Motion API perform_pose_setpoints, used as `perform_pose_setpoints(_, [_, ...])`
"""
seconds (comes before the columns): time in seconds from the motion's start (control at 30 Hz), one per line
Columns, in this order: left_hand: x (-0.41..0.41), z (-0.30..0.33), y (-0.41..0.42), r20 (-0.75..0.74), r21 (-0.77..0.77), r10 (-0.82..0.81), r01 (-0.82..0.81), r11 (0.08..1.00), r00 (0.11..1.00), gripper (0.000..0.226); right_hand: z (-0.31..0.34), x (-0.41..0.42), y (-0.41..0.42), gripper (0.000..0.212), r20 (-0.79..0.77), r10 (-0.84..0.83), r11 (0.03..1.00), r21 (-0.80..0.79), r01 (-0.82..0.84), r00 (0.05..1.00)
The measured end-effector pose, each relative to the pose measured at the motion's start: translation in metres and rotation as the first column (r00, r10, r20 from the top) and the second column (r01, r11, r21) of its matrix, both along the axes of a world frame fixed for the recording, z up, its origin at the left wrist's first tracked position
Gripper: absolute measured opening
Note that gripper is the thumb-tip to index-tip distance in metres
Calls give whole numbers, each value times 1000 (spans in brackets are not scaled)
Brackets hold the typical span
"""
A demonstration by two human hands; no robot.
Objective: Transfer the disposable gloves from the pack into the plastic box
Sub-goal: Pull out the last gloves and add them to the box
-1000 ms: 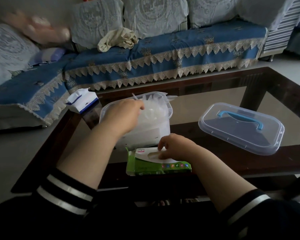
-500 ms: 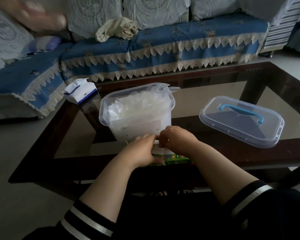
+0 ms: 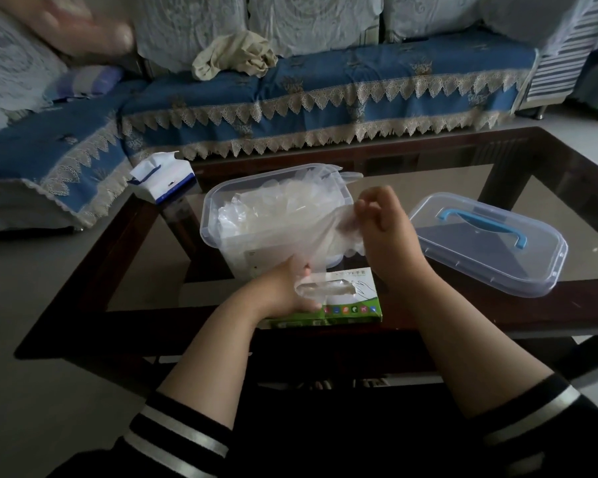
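Note:
A green and white glove pack [image 3: 345, 305] lies at the table's near edge. Behind it stands the clear plastic box [image 3: 214, 232], open, with several clear gloves piled inside. My right hand [image 3: 380, 229] is raised beside the box's right end and pinches a clear disposable glove [image 3: 325, 243] that stretches down to the pack's opening. My left hand [image 3: 283, 291] rests on the left end of the pack and holds it down, fingers by the opening.
The box's clear lid [image 3: 490, 243] with a blue handle lies to the right on the glass-topped table [image 3: 497, 305]. A white and blue tissue pack [image 3: 163, 181] sits at the table's far left corner. A blue-covered sofa [image 3: 325, 98] runs behind.
My left hand came back from the box to the pack. My right hand rose from the pack's opening, drawing a glove up beside the box.

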State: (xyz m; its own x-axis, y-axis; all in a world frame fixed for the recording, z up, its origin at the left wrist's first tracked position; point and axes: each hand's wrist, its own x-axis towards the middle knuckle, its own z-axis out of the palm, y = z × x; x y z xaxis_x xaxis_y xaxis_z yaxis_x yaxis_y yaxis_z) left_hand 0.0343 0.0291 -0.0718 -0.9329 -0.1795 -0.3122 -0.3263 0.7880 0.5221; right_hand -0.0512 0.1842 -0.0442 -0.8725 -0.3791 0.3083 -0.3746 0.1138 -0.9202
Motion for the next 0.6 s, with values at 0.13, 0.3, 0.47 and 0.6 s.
perform_pose_setpoints(0.13, [12,18,-14,-211,515,175,-43,856,962,41,5,-1,4,22,-38,0,995,-98,-3,999])
perform_pose_setpoints(0.3, [19,35,-21,-289,876,370,88,475,883,42,8,-2,10,30,-48,110,992,-59,-113,993])
perform_pose_setpoints(0.47, [18,39,-19,-231,891,406,24,454,884,91,8,-2,13,41,-74,172,984,50,-169,982])
perform_pose_setpoints(0.6, [19,41,-17,-240,864,435,-14,503,868,74,9,3,12,46,-61,256,963,107,-248,965])
